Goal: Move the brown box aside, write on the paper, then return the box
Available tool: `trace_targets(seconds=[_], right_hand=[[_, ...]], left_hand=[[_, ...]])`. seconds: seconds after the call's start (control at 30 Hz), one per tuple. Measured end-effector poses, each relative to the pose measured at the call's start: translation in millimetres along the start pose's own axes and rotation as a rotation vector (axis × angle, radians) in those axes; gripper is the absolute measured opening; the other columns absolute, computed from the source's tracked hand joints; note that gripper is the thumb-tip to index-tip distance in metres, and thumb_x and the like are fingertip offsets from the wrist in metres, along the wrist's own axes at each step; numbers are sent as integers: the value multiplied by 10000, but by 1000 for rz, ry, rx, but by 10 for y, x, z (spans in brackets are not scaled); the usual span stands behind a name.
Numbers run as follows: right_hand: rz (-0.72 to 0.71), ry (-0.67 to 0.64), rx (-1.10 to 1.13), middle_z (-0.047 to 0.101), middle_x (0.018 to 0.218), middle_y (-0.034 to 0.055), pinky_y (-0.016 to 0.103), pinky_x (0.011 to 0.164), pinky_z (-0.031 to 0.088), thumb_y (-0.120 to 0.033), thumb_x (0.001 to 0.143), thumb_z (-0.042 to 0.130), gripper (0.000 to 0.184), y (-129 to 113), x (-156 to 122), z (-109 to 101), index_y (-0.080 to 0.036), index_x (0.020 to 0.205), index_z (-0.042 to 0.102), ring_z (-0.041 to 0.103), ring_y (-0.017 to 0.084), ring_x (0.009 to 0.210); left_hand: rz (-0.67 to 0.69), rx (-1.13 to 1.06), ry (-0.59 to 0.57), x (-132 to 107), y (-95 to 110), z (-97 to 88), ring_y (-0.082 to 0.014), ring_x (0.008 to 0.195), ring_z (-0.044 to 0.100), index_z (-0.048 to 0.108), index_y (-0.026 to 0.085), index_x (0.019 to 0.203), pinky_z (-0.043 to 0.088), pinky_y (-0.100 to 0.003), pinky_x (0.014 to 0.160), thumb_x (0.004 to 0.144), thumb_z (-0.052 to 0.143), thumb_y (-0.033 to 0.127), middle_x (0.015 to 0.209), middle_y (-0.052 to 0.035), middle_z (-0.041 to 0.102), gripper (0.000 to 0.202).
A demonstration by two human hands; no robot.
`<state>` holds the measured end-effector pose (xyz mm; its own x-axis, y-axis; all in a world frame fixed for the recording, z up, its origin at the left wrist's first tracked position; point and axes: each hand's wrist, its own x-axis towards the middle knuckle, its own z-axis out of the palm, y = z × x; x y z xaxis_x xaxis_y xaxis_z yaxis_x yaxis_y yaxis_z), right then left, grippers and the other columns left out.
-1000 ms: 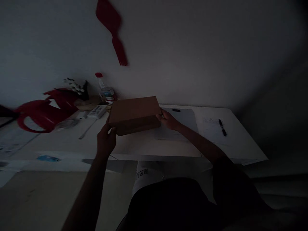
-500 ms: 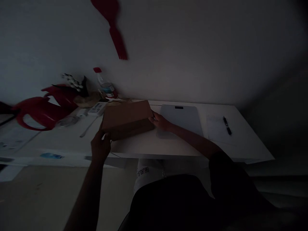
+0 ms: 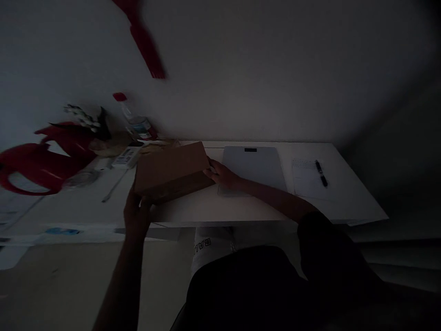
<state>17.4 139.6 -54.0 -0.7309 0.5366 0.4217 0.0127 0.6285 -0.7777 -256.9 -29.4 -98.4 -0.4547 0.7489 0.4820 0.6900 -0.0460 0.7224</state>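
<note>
Both ends of that cardboard box are covered, so a few grip tips

Use the box as the middle of the clock, with 12 pointing at the wall. Your left hand is clamped on the near corner around 7 to 8, thumb at the front, other fingers mostly hidden. Your right hand grips the short end at 3, thumb on the front face. The box is at the left part of the white tabletop, its long side slanting from about 8 to 2. Can't tell if the underside touches the table or hangs just above it, sorry, it's pretty dark.

For a good hold I'd squeeze evenly from both ends, because your left grip sits nearer to you and I reckon the box could twist. Getting those left fingers well under the corner would probably help.

Mind your right forearm too: it crosses over the flat grey slab at 3, so a raised elbow seems smart. Farther out that way are the notepad and pen, well clear. The tight side is 10 to 11, with the bottle near and the white pack just beside the box, so watch that far left corner.
</note>
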Motion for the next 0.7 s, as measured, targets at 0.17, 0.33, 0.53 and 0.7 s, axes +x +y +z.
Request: trace_targets(seconds=[0.17, 0.33, 0.53, 0.7], right_hand=[[112, 80, -285, 493, 1428, 139, 389, 1062, 442, -512, 1019, 516, 565, -209, -161, -305, -133, 1436, 487, 499, 281, 1274], [115, 184, -416, 683, 1038, 91, 300, 793, 491, -388, 1042, 453, 361, -336, -442, -1031, -129, 1033, 704, 634, 204, 911], [222, 393, -599, 686, 920, 83, 277, 722, 431, -416, 1030, 424, 411, -243, -1006, -2058, -126, 989, 713, 620, 187, 807], [518, 477, -813, 681, 895, 56, 276, 677, 366, -323, 1012, 503, 266, -176, -1674, -2637, -144, 943, 686, 608, 188, 804]], left_hand=[[205, 194, 248, -46, 354, -118, -329, 1320, 499, 388, 162, 1508, 515, -460, 988, 888, 645, 325, 1443, -200, 480, 691], [611, 291, 426, -62, 1108, -105, -336, 1223, 540, 472, 159, 1441, 459, -526, 1011, 858, 576, 224, 1297, -192, 560, 595], [999, 127, 128, -22, 1998, 371, -311, 1140, 601, 479, 215, 1417, 506, -495, 952, 743, 619, 128, 1178, -126, 620, 694], [1356, 29, -113, -152, 2612, 1019, -325, 1067, 621, 554, 130, 1225, 521, -460, 869, 784, 600, 82, 1104, -161, 660, 447]])
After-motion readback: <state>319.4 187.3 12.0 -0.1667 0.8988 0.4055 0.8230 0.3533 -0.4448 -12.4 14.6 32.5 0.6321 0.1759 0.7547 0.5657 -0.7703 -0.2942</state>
